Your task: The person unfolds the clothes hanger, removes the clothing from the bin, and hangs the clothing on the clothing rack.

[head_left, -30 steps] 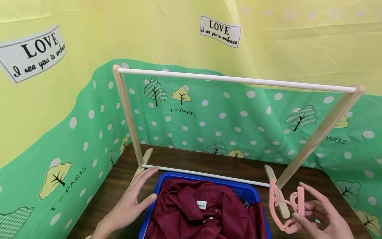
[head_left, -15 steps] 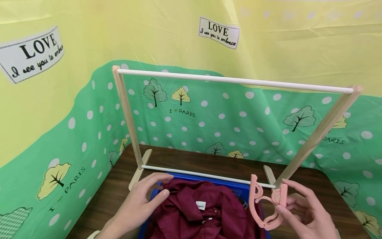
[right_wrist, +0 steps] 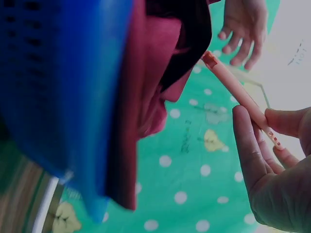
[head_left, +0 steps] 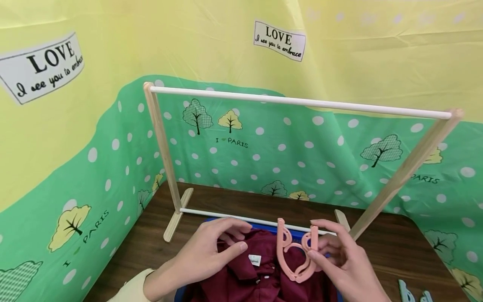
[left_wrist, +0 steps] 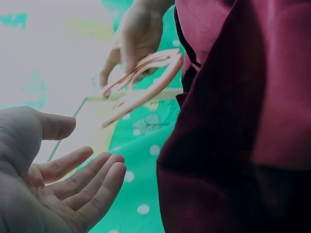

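A folded pink clothes hanger (head_left: 296, 268) is pinched at its right arm by my right hand (head_left: 341, 260), above the basket; the right wrist view shows thumb and fingers on the hanger (right_wrist: 238, 92). My left hand (head_left: 211, 247) hovers over the left part of the basket with fingers loosely bent and nothing in them; in the left wrist view the left hand (left_wrist: 68, 179) is apart from the hanger (left_wrist: 150, 82). Beneath both hands lies a maroon shirt (head_left: 260, 279) with a white collar label, heaped in the blue basket (head_left: 215, 219), which is largely hidden.
Behind the basket stands a wooden rack with a white top rail (head_left: 294, 100) and a lower white bar (head_left: 234, 217). Teal hangers (head_left: 406, 291) lie at the lower right of the brown table (head_left: 124, 256). A patterned curtain (head_left: 241, 159) closes the back.
My right hand has carried the pink hanger leftward from beside the basket to above the shirt. The left hand has moved right, over the basket. Teal hangers now show at lower right.
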The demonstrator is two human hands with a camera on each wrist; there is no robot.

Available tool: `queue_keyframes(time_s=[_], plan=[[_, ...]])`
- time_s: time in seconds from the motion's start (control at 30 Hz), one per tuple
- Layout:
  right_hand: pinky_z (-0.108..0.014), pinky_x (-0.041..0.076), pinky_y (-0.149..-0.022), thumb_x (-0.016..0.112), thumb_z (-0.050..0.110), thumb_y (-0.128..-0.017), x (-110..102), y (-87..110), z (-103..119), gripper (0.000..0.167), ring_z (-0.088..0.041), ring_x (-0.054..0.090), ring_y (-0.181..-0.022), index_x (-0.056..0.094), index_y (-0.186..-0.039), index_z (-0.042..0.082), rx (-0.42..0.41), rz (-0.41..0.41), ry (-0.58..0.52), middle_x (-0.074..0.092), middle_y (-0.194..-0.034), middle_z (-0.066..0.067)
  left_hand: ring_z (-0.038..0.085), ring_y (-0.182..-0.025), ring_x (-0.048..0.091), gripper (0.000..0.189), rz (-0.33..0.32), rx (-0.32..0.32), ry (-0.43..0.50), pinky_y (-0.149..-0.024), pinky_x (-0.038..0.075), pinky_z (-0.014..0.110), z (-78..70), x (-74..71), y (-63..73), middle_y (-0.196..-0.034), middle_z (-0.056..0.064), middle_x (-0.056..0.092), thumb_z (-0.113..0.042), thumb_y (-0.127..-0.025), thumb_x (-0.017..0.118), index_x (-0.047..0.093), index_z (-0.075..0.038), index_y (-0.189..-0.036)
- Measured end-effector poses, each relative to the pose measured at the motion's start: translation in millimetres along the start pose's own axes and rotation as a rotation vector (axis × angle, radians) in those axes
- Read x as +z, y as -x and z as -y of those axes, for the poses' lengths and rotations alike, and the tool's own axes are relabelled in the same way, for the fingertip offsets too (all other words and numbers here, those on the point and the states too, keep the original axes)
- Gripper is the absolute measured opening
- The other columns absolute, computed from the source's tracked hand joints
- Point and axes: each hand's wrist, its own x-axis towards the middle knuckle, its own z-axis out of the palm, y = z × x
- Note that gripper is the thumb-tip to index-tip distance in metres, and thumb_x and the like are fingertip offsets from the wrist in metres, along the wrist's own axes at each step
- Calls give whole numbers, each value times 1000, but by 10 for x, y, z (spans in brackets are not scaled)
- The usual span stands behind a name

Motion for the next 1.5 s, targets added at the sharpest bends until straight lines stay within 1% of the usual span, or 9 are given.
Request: queue_keyframes(time_s=[0.13,0.23,0.43,0.57,0.73,0.83,1.0,1.17,1.5], plan=[[-30,59,-55,77,-18,-94,77,-85,105,69,-14,74,-75,54,-153,10,-78,43,-78,76,-94,0,4,-101,74,30,48,-11,19,-86,64,27,-24,40,-160,-123,2,78,-18,-108,75,72,-14,-137],[-31,61,-57,77,-15,-96,133,-132,184,66,-14,75,-78,54,-153,12,-97,82,-103,75,-96,0,3,-100,75,30,74,3,14,-84,64,26,-39,54,-260,-118,2,80,-19,-109,74,72,-12,-138],[-32,60,-57,77,-7,-100,226,-187,292,59,-13,76,-82,56,-149,18,-94,124,-92,76,-99,3,1,-90,75,19,47,10,45,-75,65,26,-74,71,-348,-102,0,81,-19,-107,76,77,-11,-125],[-33,61,-59,78,-7,-99,261,-210,309,50,-12,75,-81,61,-139,18,-124,111,-79,75,-99,4,1,-83,75,9,2,10,71,-69,65,28,-75,81,-330,-94,-2,81,-14,-104,80,82,-11,-112],[-33,63,-62,79,-5,-99,259,-243,291,32,-13,73,-80,69,-119,19,-117,76,-64,73,-97,5,2,-85,77,7,-31,14,59,-68,65,28,-66,62,-279,-94,-4,82,-11,-102,82,83,-13,-109],[-31,63,-63,80,-5,-98,223,-236,266,29,-13,73,-78,70,-113,18,-99,46,-43,74,-95,5,4,-86,78,8,-64,9,65,-69,66,30,-53,31,-260,-95,-4,83,-9,-101,83,83,-13,-108],[-34,64,-63,76,-9,-100,149,-212,198,25,-17,74,-78,68,-113,10,-63,38,-109,75,-96,-1,8,-84,79,12,-128,12,60,-68,66,31,-24,-45,-234,-94,-7,83,-6,-99,84,82,-14,-108],[-36,65,-64,71,-12,-101,93,-182,128,21,-19,75,-79,65,-116,1,-29,32,-162,74,-98,-5,9,-84,79,12,-150,22,37,-68,66,32,39,-99,-214,-95,-9,82,-8,-100,84,82,-15,-109],[-36,67,-69,62,-17,-104,-39,-117,-7,18,-20,79,-85,61,-118,-6,30,-28,-333,75,-104,-8,9,-85,78,16,-209,-23,-6,-70,65,32,140,-219,-97,-96,-9,82,-4,-99,83,81,-16,-108]])
